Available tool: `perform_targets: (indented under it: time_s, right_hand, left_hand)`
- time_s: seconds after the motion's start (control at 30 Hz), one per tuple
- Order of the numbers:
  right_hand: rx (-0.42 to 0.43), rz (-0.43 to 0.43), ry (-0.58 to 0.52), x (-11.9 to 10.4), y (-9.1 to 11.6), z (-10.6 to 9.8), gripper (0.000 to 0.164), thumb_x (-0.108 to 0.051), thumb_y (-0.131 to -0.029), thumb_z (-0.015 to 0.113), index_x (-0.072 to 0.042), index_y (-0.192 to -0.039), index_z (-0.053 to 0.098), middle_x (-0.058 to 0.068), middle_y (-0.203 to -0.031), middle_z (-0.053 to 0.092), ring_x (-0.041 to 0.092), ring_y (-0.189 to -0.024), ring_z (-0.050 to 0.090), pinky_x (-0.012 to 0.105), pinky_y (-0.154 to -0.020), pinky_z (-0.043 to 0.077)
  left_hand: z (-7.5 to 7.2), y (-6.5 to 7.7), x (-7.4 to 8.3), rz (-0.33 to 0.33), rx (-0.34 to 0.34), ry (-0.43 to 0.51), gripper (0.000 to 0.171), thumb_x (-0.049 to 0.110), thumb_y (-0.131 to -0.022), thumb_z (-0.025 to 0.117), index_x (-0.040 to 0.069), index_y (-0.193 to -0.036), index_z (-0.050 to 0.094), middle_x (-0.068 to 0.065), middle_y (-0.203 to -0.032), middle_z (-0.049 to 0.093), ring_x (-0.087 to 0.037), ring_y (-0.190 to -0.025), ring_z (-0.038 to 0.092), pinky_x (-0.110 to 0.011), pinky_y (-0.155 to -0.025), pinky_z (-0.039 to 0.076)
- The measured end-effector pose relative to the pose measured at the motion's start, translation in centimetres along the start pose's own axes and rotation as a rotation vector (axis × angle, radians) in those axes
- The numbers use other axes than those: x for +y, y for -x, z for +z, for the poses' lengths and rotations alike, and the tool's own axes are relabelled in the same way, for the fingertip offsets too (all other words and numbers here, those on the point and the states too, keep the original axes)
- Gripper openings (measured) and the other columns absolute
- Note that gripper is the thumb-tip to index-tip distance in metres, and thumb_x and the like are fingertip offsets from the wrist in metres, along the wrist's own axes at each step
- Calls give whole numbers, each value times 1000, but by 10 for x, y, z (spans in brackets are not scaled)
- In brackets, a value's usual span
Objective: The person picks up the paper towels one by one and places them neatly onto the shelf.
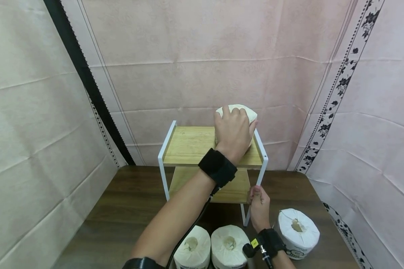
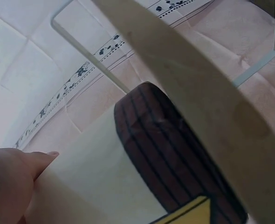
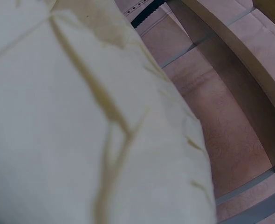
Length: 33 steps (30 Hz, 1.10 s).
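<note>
On the right part of the upper shelf, my left hand (image 1: 233, 130) grips a white paper-wrapped toilet paper roll (image 1: 237, 108), fingers over its top and thumb at its right side. Dark stripes and a yellow patch mark that roll's wrapper (image 2: 147, 135) in the left wrist view, close to the shelf board (image 2: 189, 79). My right hand (image 1: 260, 207) holds the white metal frame (image 1: 260, 175) of the small two-tier wooden shelf (image 1: 188, 144) at its front right, the fingers curled at the leg. Beneath the upper board lies the lower board (image 1: 230, 188).
Two more wrapped rolls, one left (image 1: 192, 246) and one beside it (image 1: 229, 244), stand in front of the shelf. Another roll (image 1: 297, 231) stands right of my right wrist. The brown table (image 1: 114, 213) is enclosed by cloth walls (image 1: 195, 86).
</note>
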State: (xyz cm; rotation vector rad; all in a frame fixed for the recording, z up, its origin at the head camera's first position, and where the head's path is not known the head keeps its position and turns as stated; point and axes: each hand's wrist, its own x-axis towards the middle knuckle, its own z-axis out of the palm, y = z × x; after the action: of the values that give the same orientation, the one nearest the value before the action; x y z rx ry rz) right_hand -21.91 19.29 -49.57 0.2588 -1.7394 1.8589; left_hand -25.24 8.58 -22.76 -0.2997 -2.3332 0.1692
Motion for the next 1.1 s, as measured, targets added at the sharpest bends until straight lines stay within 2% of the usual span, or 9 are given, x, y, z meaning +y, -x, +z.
perform_targets:
  time_s: [0.17, 0.33, 0.43, 0.57, 0.87, 0.97, 1.1]
  right_hand:
    - [3, 9, 8, 0, 0, 2, 36, -25, -106, 32, 0, -83, 45, 7, -68, 35, 25, -57, 35, 28, -51, 32]
    - [6, 5, 20, 1, 1, 2, 36, -24, -107, 31, 0, -83, 45, 7, -67, 35, 19, -55, 35, 29, -50, 31]
    - [3, -3, 17, 1, 1, 2, 36, -23, -107, 31, 1, -83, 45, 8, -67, 35, 25, -55, 33, 29, -50, 30]
    - [10, -6, 12, 1, 1, 2, 39, -24, -106, 31, 5, -83, 44, 9, -67, 36, 32, -57, 32, 28, -50, 30]
    - [8, 5, 27, -3, -1, 1, 42, -25, -106, 31, 9, -85, 43, 7, -68, 36, 22, -55, 34, 28, -50, 31]
    - [2, 11, 28, -4, -1, 1, 41, -25, -106, 31, 7, -85, 44, 7, -69, 36, 24, -56, 34, 28, -50, 31]
    - [2, 19, 19, -5, -1, 2, 40, -25, -106, 31, 5, -84, 45, 8, -67, 36, 27, -56, 33, 27, -50, 31]
  left_hand:
    - [2, 1, -5, 21, 0, 16, 55, 60, -100, 31, 18, -101, 68, 5, -93, 66, -19, -97, 56, -36, -82, 41]
    - [2, 3, -13, 44, 21, 53, 56, 61, -100, 30, 19, -103, 67, 6, -97, 67, -19, -98, 55, -34, -82, 41]
    - [3, 4, -19, 62, 35, 75, 55, 62, -99, 31, 20, -102, 66, 7, -98, 67, -18, -100, 55, -33, -82, 41]
    - [3, 5, -28, 110, 59, 96, 54, 62, -99, 32, 19, -100, 66, 6, -95, 67, -18, -100, 57, -32, -82, 43]
    - [6, 3, -41, 210, 54, 232, 52, 59, -100, 36, 16, -103, 65, 2, -98, 66, -21, -104, 57, -34, -90, 44]
    - [7, 3, -44, 232, 63, 259, 51, 58, -100, 36, 16, -103, 64, 2, -98, 66, -20, -106, 57, -33, -92, 43]
    - [12, 2, -48, 272, 67, 295, 51, 57, -100, 37, 16, -110, 65, 2, -105, 66, -20, -110, 57, -32, -96, 42]
